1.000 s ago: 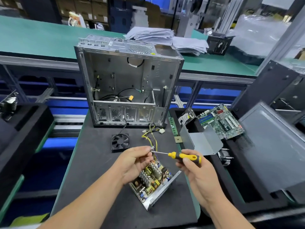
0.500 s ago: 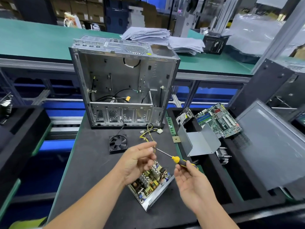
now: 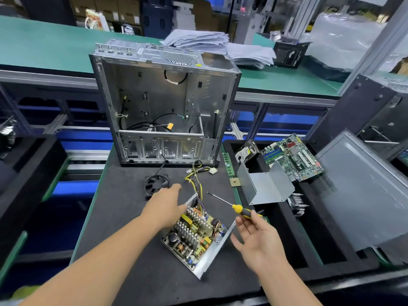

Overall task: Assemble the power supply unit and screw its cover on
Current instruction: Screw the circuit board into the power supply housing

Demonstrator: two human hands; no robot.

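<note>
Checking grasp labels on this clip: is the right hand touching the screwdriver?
Touching. In the head view the right hand has its fingers laid against the black end of the screwdriver handle, with the palm open below it.

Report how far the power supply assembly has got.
Done: the circuit board sits in its open metal base on the mat. In hand: the right hand loosely holds the screwdriver; the left hand reaches toward the fan. Left: the bent metal cover lies apart to the right, not yet fitted or screwed.
</note>
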